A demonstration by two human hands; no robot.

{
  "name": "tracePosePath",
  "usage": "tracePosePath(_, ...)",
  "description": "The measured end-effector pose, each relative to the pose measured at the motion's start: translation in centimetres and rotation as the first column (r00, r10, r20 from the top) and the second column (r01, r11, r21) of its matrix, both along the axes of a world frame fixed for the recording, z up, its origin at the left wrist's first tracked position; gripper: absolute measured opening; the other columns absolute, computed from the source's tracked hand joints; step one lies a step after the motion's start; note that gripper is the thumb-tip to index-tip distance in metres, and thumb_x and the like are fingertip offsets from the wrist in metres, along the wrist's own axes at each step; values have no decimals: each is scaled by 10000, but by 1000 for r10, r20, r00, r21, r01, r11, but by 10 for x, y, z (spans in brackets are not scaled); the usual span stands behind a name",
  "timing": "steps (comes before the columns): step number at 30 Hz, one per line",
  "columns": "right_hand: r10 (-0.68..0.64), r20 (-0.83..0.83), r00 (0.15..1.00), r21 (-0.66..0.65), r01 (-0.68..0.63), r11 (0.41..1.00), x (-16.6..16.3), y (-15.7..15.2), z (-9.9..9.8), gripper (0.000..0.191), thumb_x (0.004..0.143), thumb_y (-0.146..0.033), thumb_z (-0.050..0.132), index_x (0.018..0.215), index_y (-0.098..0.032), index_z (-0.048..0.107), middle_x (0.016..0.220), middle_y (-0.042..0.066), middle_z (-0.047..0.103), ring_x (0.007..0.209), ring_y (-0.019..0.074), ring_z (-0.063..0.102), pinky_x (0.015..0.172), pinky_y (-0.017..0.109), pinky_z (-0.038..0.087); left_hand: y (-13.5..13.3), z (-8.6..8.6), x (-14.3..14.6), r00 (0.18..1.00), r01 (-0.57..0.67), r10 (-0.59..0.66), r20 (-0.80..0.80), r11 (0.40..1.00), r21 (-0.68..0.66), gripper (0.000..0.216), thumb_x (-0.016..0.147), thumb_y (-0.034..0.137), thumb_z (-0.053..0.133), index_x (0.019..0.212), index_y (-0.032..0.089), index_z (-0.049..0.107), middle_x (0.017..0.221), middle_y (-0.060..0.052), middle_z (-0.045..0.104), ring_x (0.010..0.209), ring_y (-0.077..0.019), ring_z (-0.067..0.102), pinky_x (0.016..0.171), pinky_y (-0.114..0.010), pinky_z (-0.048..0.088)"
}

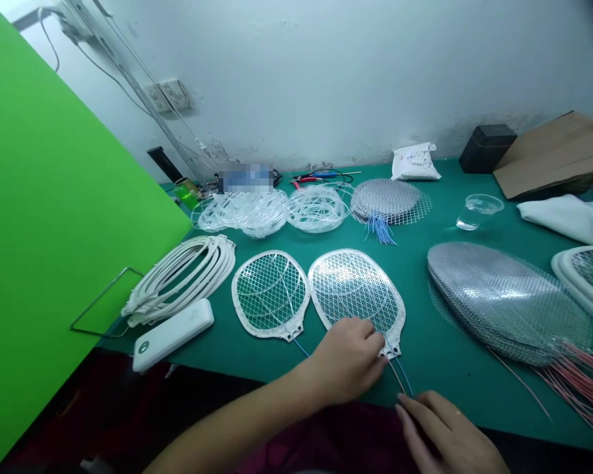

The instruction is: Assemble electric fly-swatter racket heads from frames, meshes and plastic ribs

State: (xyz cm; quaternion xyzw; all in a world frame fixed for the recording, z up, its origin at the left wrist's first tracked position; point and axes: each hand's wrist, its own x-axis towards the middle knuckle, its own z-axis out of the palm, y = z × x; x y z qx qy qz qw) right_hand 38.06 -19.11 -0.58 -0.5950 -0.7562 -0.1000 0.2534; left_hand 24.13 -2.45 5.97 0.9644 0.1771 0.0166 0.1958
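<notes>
Two white oval mosquito-racket heads with metal mesh lie side by side, the smaller-looking head (271, 289) on the left and the other head (358, 280) on the right. My left hand (348, 359) is closed at the lower rim of the right head, fingers bent over its neck. A blue wire (405, 375) and a reddish wire (395, 374) run from that neck toward me. Near their ends, my right hand (449, 428) pinches the reddish wire between thumb and finger. Another blue wire (301, 347) leaves the left head and passes under my left forearm.
White racket rings (185, 273) and a white power bank (172, 334) lie left. Behind are clear plastic rings (319, 207) and round mesh with blue wires (388, 197). Stacked mesh sheets (499, 289) with red wires, a plastic cup (477, 212) and more frames (563, 263) stand right.
</notes>
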Motion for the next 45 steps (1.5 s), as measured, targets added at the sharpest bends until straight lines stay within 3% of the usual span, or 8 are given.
tracePosePath(7,-146,48,988,77,142,987,14,45,-1,313,1003,-295,421,1096,-218,710,1018,99,731,875,235,698,647,306,553,-26,-25,-82,883,-196,49,467,942,272,195,924,236,530,1065,154,639,1125,-125,658,1028,-246,623,895,-390,535)
tracePosePath(14,-85,-72,994,-137,74,988,6,162,25,449,989,-506,410,1329,-291,609,1324,90,628,1176,326,598,882,489,531,26,-43,-164,863,-504,410,294,737,451,458,963,318,551,1418,323,502,1426,-62,548,1270,-307,553,943,-473,559)
tracePosePath(20,-103,-294,950,-414,-29,910,-51,248,54,362,985,-360,427,1182,-184,674,1146,141,654,1073,288,591,871,401,485,39,-74,-176,893,-449,390,224,804,389,503,928,459,613,1410,360,509,1411,-48,563,1240,-343,579,936,-544,548)
tracePosePath(27,-258,-369,893,-570,2,822,-119,311,46,133,824,-250,665,752,-152,611,957,128,637,993,274,577,843,402,445,30,-58,-180,850,-517,495,179,849,110,393,992,482,477,1351,355,573,1433,-52,537,1296,-375,522,995,-692,435)
tracePosePath(32,-393,-621,678,-667,-193,720,-97,298,62,282,798,-414,678,709,-180,549,669,18,622,523,140,535,524,291,445,25,-41,-184,715,-653,666,214,745,-136,332,1006,466,436,1172,334,691,1382,-39,590,1324,-334,502,1054,-629,425)
tracePosePath(35,-400,-769,498,-573,-261,777,-95,265,84,293,812,-455,638,734,-193,532,661,16,614,502,136,526,481,281,448,23,-26,-184,631,-712,708,316,691,-124,343,1007,465,434,1185,299,676,1347,-60,616,1304,-312,527,1030,-550,486)
tracePosePath(41,-171,-969,180,-173,2,985,-129,192,127,307,850,-501,650,808,-210,563,716,-17,581,641,132,554,581,257,485,26,22,-144,737,-557,268,620,761,333,564,938,297,612,1464,195,439,1383,-127,582,1244,-305,585,941,-421,565)
tracePosePath(45,71,-994,80,75,40,996,-126,169,146,241,835,-442,704,823,-220,612,749,-6,620,688,155,602,643,292,524,37,36,-111,552,-577,49,832,743,339,538,897,18,586,1391,224,536,1204,-87,705,1091,-230,688,901,-305,571)
